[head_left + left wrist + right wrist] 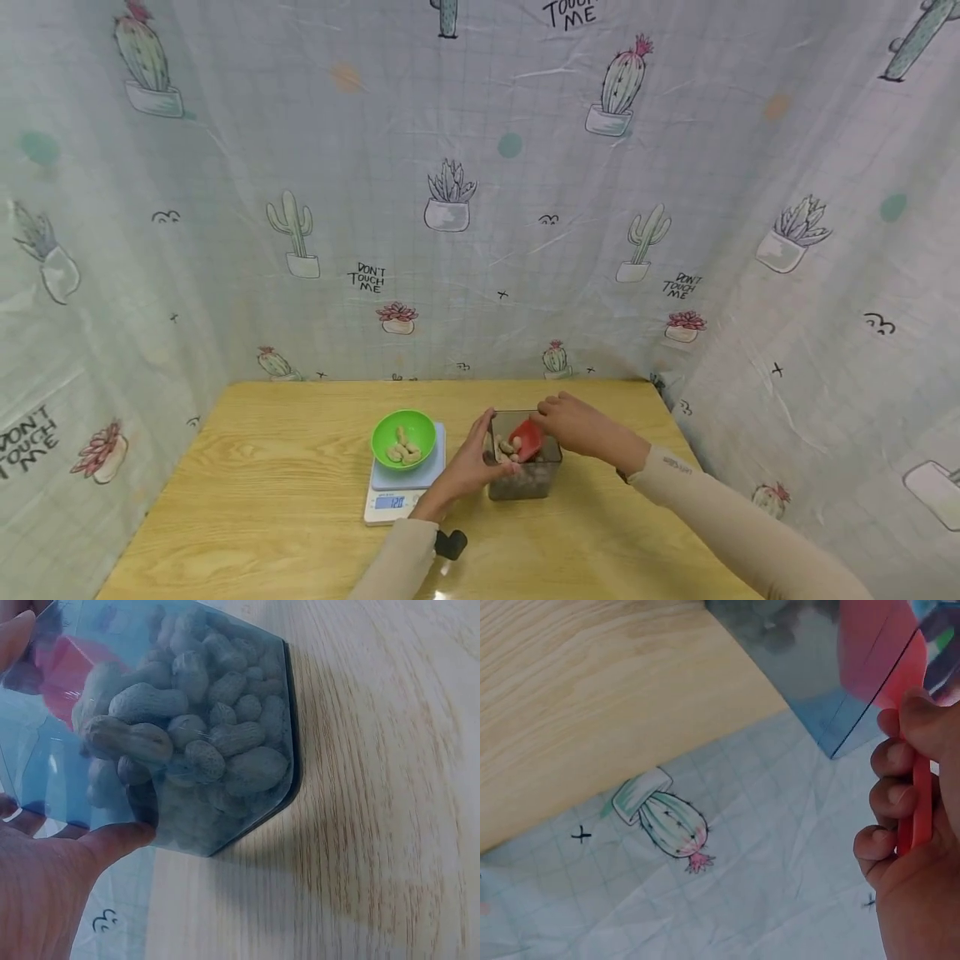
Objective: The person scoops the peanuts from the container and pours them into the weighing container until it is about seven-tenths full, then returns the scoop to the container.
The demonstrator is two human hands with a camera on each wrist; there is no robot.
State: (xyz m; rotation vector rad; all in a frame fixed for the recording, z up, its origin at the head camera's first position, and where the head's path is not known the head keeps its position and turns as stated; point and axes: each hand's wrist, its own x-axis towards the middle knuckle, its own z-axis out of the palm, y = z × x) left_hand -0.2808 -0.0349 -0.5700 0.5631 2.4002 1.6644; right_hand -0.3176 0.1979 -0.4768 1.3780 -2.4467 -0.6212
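Observation:
A clear, dark-tinted plastic container (525,485) stands on the table, holding many peanuts (247,739). My left hand (467,465) grips its left side, the thumb on the near wall and the fingers toward the back. Over the container's right rim, my right hand (576,423) holds a red scoop (528,440) by its handle, the fingers curled round it in the right wrist view. The scoop's bowl is inside the container beside the peanuts. Left of the container, a green bowl (381,430) with several peanuts sits on a white kitchen scale (439,468).
The scale's display (390,502) is lit and seems to read 120, though a decimal point is hard to make out. The wooden table (270,483) extends left of the scale. A cactus-print cloth (480,275) hangs behind and at both sides.

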